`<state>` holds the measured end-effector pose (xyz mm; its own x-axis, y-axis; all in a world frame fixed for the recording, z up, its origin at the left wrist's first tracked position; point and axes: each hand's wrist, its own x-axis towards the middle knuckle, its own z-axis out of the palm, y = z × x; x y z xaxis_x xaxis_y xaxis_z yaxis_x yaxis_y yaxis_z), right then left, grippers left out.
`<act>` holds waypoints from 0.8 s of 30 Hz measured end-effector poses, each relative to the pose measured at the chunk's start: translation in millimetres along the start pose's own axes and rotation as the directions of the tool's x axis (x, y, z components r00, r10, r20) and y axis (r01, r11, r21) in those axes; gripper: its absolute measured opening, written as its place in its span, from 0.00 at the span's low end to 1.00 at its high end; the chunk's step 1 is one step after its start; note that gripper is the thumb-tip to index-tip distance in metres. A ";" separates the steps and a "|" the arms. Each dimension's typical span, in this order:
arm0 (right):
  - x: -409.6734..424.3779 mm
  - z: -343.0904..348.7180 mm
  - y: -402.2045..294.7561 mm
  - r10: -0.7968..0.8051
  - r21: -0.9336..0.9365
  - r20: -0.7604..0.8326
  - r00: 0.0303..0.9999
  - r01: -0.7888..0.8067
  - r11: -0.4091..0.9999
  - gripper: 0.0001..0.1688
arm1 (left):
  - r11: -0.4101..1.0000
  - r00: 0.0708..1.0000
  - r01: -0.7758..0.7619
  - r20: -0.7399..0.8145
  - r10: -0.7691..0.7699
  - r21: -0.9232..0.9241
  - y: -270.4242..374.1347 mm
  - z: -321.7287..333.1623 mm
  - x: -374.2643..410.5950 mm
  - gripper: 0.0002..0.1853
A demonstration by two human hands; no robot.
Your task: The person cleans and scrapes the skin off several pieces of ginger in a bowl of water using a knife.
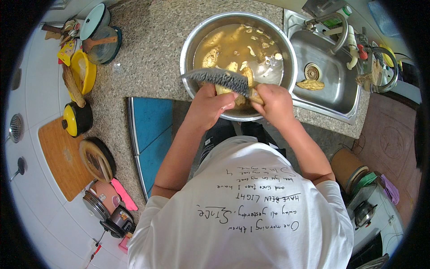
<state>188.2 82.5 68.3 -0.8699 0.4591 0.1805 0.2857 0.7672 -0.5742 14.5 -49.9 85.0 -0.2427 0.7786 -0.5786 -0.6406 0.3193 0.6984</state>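
Note:
My right hand [273, 102] grips the wooden handle of a kitchen knife [218, 77], whose dark, patterned blade points left over a large metal basin [291, 64]. Close under the blade, my left hand [211, 106] holds a pale, peeled-looking root vegetable [222, 90], partly hidden by the blade and my fingers. Cloudy brownish water [231, 43] fills much of the basin. Several yellowish tubers [211, 58] lie in it, with thin peelings or slices [251, 50] floating at the right. Whether the blade touches the held piece is hard to tell.
Right of the basin is a steel sink [332, 84] with a tuber [310, 84] beside its drain and a curved faucet [342, 30]. Along the left counter stand a yellow basin [90, 77], a black pot with yellow lid [79, 117], a wooden cutting board [63, 158] and a glass bowl [104, 52].

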 end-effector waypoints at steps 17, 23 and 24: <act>16.4 -13.7 23.4 0.366 0.030 0.068 0.928 -0.369 0.929 0.13 | 0.529 0.861 -0.327 0.016 0.508 0.783 6.7 2.5 -16.3 0.30; 10.0 -14.6 -14.2 0.251 0.083 0.117 0.961 -0.261 0.962 0.17 | 0.156 0.655 -0.402 0.164 0.738 0.902 -7.9 -2.2 1.7 0.26; 9.4 -14.2 -17.2 0.207 0.058 0.104 0.973 -0.214 0.975 0.17 | 0.158 0.688 -0.365 0.151 0.710 0.917 -6.6 -2.3 1.3 0.24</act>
<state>180.9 80.0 91.2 -0.8285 0.5593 -0.0264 0.4417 0.6239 -0.6447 16.7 -52.3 78.7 -0.5115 0.8441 0.1611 0.6555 0.2621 0.7083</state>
